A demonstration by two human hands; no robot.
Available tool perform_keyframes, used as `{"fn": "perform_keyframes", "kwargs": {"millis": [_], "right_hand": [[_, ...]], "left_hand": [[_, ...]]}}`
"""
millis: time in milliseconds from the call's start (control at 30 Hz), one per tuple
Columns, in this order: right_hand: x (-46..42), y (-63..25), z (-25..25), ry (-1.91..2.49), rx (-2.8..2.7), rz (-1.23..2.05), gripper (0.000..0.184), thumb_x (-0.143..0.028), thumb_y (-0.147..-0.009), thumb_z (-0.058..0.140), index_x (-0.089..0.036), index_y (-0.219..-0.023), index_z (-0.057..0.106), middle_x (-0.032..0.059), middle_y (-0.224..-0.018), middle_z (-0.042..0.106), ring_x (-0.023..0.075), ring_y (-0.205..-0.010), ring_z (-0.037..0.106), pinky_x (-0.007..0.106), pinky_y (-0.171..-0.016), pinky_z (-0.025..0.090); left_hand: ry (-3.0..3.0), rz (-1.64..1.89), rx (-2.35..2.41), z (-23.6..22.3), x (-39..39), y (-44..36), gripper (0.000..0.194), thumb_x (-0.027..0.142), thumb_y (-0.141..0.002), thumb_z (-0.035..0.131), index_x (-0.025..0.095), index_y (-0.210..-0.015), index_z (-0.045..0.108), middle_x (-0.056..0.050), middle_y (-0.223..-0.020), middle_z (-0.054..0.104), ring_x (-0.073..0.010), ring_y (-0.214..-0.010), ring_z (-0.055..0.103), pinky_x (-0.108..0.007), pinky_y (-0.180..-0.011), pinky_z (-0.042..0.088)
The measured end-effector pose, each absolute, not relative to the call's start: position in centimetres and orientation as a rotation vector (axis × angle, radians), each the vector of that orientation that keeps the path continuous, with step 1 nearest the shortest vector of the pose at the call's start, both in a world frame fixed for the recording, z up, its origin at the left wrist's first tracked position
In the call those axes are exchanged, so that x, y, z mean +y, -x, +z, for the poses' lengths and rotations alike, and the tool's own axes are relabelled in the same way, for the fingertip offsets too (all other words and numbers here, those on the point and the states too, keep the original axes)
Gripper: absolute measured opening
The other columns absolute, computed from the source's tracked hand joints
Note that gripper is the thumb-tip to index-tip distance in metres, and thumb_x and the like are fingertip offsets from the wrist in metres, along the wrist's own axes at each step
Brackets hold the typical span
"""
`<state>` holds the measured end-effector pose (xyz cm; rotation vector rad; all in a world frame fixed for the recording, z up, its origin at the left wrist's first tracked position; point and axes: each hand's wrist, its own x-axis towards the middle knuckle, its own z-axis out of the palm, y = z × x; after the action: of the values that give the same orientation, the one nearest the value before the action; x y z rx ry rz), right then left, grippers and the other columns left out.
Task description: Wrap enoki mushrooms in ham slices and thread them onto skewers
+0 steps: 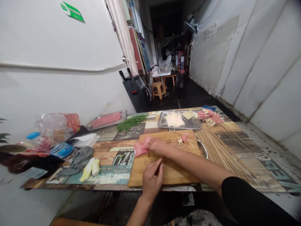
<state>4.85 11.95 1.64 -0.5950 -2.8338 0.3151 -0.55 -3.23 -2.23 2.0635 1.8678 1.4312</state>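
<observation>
My right hand (158,146) reaches across the wooden cutting board (169,175) and presses its closed fingers on a thin pink meat slice (140,148) at the board's left edge. My left hand (152,179) rests on the board's near part, fingers curled together around something thin that I cannot make out. A finished meat-wrapped mushroom roll (182,139) lies at the board's far side.
A metal tray (195,125) with enoki mushrooms (174,119) sits behind the board, pink rolls (210,116) to its right. Bamboo skewers (223,150) spread on the right. Green chives (131,121), a tray of meat (107,120), bags and cloth lie left.
</observation>
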Motion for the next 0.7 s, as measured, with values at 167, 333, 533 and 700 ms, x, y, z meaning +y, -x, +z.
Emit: {"fn": "perform_keyframes", "kwargs": {"millis": [167,333,533,700], "right_hand": [[13.1,-4.4,2.3,0.784,-2.718,0.396,0.030,-0.019,-0.095,0.041,-0.006,-0.093,0.068,0.0139,-0.092,0.068,0.0166,-0.078,0.058,0.024,-0.069,0.039],[15.8,-4.5,3.2,0.889,-2.629,0.578,0.027,-0.018,-0.091,0.045,-0.009,-0.081,0.068,0.0055,-0.079,0.068,0.0114,-0.068,0.055,0.020,-0.059,0.033],[16.5,-4.3,4.0,0.948,-2.545,0.633,0.021,-0.015,-0.087,0.050,-0.011,-0.075,0.067,0.0030,-0.075,0.067,0.0105,-0.066,0.052,0.020,-0.058,0.032],[17.2,-6.6,7.1,1.127,-2.314,0.490,0.036,-0.020,-0.096,0.032,-0.010,-0.088,0.065,0.0094,-0.086,0.066,0.0155,-0.076,0.055,0.023,-0.066,0.036]], "left_hand": [[-1.998,1.447,1.883,-2.5,-3.5,0.6,0.025,0.024,-0.090,0.049,0.019,-0.106,0.068,-0.008,-0.090,0.072,-0.0186,-0.083,0.067,-0.032,-0.076,0.057],[-2.162,1.329,2.015,-1.8,-2.1,2.0,0.032,0.023,-0.091,0.048,0.016,-0.120,0.059,-0.013,-0.120,0.063,-0.0240,-0.114,0.058,-0.043,-0.098,0.048],[-2.326,0.813,2.231,-0.9,1.8,4.6,0.034,0.025,-0.086,0.056,0.016,-0.119,0.055,-0.015,-0.119,0.060,-0.0288,-0.111,0.056,-0.046,-0.095,0.046],[-2.367,0.789,2.270,-1.6,1.8,4.6,0.024,0.021,-0.089,0.051,0.016,-0.111,0.059,-0.012,-0.112,0.062,-0.0252,-0.104,0.058,-0.042,-0.091,0.048]]}}
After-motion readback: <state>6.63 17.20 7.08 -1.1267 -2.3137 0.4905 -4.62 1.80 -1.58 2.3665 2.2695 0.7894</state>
